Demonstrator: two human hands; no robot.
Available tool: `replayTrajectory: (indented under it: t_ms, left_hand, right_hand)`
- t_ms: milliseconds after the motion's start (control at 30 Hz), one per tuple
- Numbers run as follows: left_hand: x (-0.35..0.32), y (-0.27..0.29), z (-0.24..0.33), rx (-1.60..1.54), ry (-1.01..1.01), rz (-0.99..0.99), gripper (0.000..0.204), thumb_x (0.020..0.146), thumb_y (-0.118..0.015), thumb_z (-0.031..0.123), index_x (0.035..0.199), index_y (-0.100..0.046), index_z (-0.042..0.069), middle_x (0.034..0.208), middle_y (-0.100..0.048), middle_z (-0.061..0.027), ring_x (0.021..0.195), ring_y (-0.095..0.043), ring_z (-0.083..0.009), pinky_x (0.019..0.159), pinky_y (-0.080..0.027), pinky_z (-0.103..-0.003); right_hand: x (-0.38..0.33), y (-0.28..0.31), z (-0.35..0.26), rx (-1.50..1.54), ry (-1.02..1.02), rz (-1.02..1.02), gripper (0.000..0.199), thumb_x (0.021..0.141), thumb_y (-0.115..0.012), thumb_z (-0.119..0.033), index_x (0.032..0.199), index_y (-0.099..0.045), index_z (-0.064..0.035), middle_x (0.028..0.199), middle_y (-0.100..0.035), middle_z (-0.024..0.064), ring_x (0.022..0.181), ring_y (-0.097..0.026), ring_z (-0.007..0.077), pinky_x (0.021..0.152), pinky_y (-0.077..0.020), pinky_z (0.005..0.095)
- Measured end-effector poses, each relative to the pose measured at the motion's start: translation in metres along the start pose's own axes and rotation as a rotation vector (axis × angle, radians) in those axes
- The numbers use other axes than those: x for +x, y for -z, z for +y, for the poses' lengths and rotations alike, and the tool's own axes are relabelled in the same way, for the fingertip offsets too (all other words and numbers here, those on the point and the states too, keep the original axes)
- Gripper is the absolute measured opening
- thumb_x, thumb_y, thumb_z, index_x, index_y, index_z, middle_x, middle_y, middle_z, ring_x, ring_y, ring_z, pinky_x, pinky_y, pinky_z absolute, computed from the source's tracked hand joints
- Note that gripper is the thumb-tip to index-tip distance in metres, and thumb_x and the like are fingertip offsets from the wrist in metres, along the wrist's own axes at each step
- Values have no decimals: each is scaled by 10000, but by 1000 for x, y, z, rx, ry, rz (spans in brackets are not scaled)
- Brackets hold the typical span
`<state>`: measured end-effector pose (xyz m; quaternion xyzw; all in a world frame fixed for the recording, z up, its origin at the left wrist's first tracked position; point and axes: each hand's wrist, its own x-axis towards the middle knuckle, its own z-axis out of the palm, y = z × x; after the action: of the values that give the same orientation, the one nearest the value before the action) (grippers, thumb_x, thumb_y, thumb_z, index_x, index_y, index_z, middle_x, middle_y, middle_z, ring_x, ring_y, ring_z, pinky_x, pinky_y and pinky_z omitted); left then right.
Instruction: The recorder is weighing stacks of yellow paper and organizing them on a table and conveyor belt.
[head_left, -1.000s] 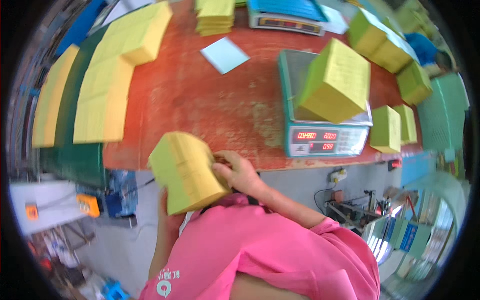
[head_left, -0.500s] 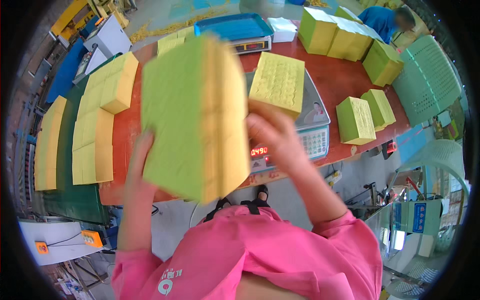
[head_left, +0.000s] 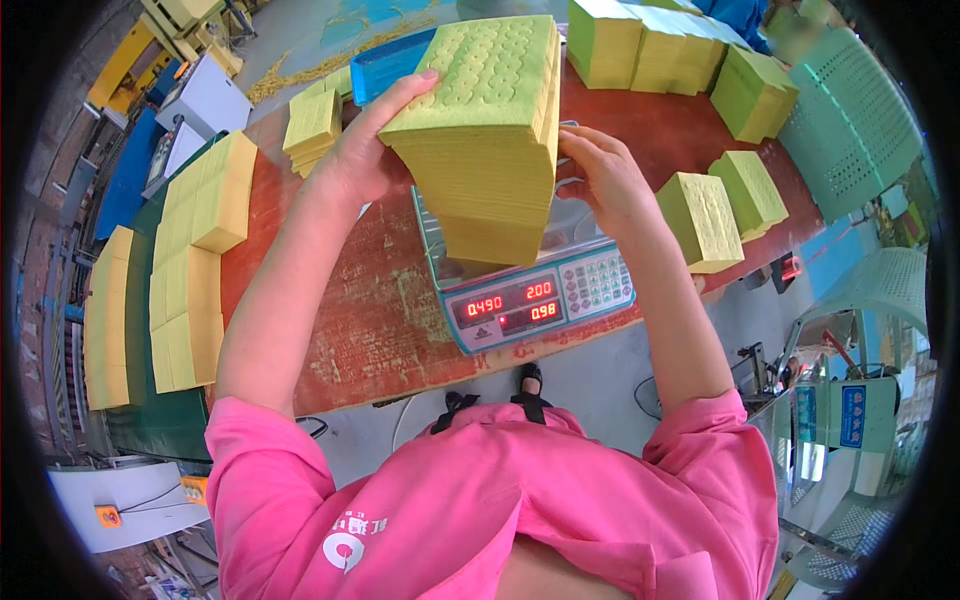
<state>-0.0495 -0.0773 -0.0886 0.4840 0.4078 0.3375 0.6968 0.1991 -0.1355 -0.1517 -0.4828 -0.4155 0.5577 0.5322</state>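
A tall stack of yellow embossed paper (head_left: 490,75) stands between my hands over the digital scale (head_left: 600,285). My left hand (head_left: 370,140) holds its left side, the thumb on the top edge. At the right side, the bent fingers of my right hand (head_left: 605,170) press against it; their tips are partly hidden. A lighter paper part (head_left: 490,238) shows beneath, above the scale's lit red display. I cannot tell whether it is a separate stack or whether the held stack rests on it.
Yellow paper blocks stand in rows at left (head_left: 185,300), and two smaller stacks (head_left: 705,220) sit at right. More tall blocks (head_left: 605,45) line the far side near a person in blue (head_left: 735,15). A blue tray (head_left: 390,68) lies behind the red table (head_left: 340,340).
The held stack has been turned from its green side to show its embossed top, and has moved right over the scale. It now covers the smaller stack seen on the scale before.
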Motion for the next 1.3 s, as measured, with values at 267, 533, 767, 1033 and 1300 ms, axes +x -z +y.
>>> replayTrajectory:
  t_ms: [267, 533, 767, 1033, 1300]
  left_hand:
    - [11, 8, -5, 25, 13, 7, 749, 755, -718, 585, 1317, -557, 116, 1213, -604, -87, 1090, -564, -223, 860, -478, -415]
    - [1, -9, -10, -5, -95, 82, 645, 845, -611, 622, 1271, -592, 137, 1170, -627, -74, 1037, -576, -178, 790, -448, -328]
    - [28, 20, -52, -183, -153, 139, 598, 939, -526, 581, 1370, -519, 166, 1299, -587, -10, 1175, -554, -182, 932, -460, -338]
    - [39, -20, -152, -240, -334, 203, 524, 964, -578, 322, 1402, -455, 61, 1300, -554, -65, 1160, -534, -131, 943, -471, -310]
    - [75, -30, -148, -477, -343, 268, 464, 968, -577, 352, 1329, -503, 71, 1179, -576, -23, 1069, -558, -124, 886, -494, -310]
  right_hand:
    - [5, 1, 11, 45, 3, 24, 386, 950, -579, -213, 1235, -598, 45, 998, -643, 66, 808, -610, 142, 694, -509, 288]
    - [-3, -6, 21, -142, 102, 80, 364, 964, -555, -244, 1197, -653, 19, 1003, -678, 50, 803, -600, 116, 686, -491, 273]
    - [-3, 2, 50, -469, 342, 255, 372, 1005, -514, -300, 1228, -656, -38, 1133, -635, 20, 960, -606, 110, 805, -463, 270]
    - [6, -7, 73, -406, 459, 271, 538, 1048, -365, -418, 1414, -474, -40, 1382, -529, 116, 1276, -475, 198, 1037, -374, 312]
    - [74, 13, 60, 116, 239, -61, 580, 1052, -347, -451, 1423, -451, -17, 1356, -536, 107, 1264, -473, 205, 1069, -341, 310]
